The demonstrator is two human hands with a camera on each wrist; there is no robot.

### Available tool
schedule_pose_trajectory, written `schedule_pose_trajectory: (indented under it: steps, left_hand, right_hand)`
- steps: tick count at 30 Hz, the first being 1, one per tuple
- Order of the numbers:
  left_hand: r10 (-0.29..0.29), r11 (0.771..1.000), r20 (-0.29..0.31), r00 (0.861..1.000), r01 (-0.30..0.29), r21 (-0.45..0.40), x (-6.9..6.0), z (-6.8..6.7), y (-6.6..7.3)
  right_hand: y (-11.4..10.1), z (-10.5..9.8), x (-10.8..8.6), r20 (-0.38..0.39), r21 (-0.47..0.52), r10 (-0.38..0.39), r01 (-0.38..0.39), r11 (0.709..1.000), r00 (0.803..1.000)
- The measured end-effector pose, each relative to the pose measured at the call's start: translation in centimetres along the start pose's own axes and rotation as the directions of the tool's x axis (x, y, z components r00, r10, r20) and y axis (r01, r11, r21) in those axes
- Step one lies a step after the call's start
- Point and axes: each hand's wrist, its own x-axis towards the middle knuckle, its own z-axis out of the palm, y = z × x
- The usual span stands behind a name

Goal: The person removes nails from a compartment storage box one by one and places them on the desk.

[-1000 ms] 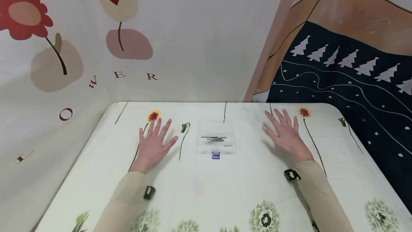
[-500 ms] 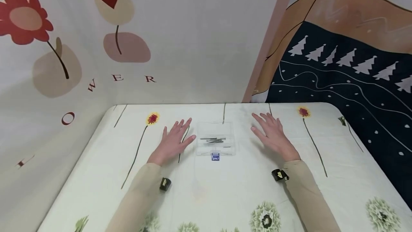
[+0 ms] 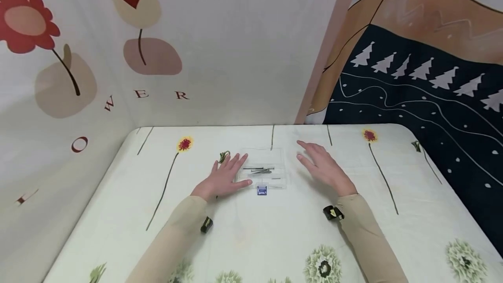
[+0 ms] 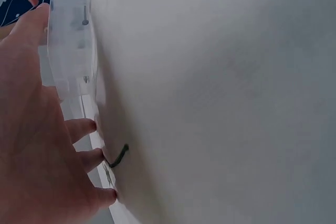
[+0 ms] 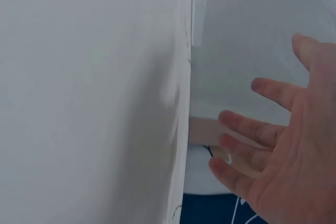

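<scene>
A clear plastic box (image 3: 262,156) with a blue latch (image 3: 262,189) lies on the table. Several thin metal pins (image 3: 261,170), nails or screws too small to tell apart, lie in one of its compartments. My left hand (image 3: 223,180) is at the box's left side with fingers spread and thumb by the front left corner; whether it touches I cannot tell. In the left wrist view the box (image 4: 68,40) is beside the thumb and index finger. My right hand (image 3: 324,167) hovers right of the box, apart from it, fingers extended and holding nothing.
A white cloth (image 3: 251,235) printed with flowers covers the table. Behind it hangs a pale curtain (image 3: 235,56) with flower prints and letters. A dark cloth (image 3: 393,91) with white trees hangs at the right. Each wrist wears a small black camera (image 3: 333,212).
Both hands have moved inward toward the box, the left one rightward up to its side and the right one leftward. The box has stayed in its place on the table.
</scene>
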Motion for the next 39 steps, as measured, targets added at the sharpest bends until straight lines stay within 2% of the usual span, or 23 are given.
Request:
schedule_pose_trajectory:
  steps: [9,13,18,21,25,32,39]
  left_hand:
    - [0.006,1.000,-0.016,1.000,-0.006,0.023,0.0,0.2,0.1]
    - [0.009,0.999,-0.026,1.000,-0.008,0.039,0.2,0.2,0.1]
    - [-0.030,0.999,-0.026,0.999,0.030,0.032,0.5,0.1,0.5]
    - [-0.044,0.998,-0.027,0.999,0.046,0.040,0.6,0.0,0.5]
    - [-0.048,0.998,-0.037,0.998,0.049,0.030,0.4,0.0,0.6]
    - [-0.052,0.999,-0.034,0.998,0.053,0.013,0.1,0.6,0.6]
    - [-0.043,0.999,-0.059,0.997,0.045,0.030,0.6,0.5,0.3]
  right_hand:
    - [-2.3,1.5,1.4,0.100,0.041,-0.069,0.065,0.997,0.993]
    - [-3.4,1.9,2.2,0.114,0.014,-0.106,0.106,0.994,0.988]
    - [-4.8,2.5,3.2,0.139,-0.050,-0.208,0.217,0.975,0.968]
    - [-5.3,3.0,3.4,0.177,-0.050,-0.230,0.242,0.969,0.957]
    - [-5.7,3.8,3.4,0.226,-0.057,-0.230,0.248,0.967,0.947]
    - [-6.0,4.6,2.8,0.292,-0.081,-0.150,0.181,0.980,0.945]
    - [-6.0,5.1,2.8,0.250,-0.042,-0.132,0.147,0.988,0.959]
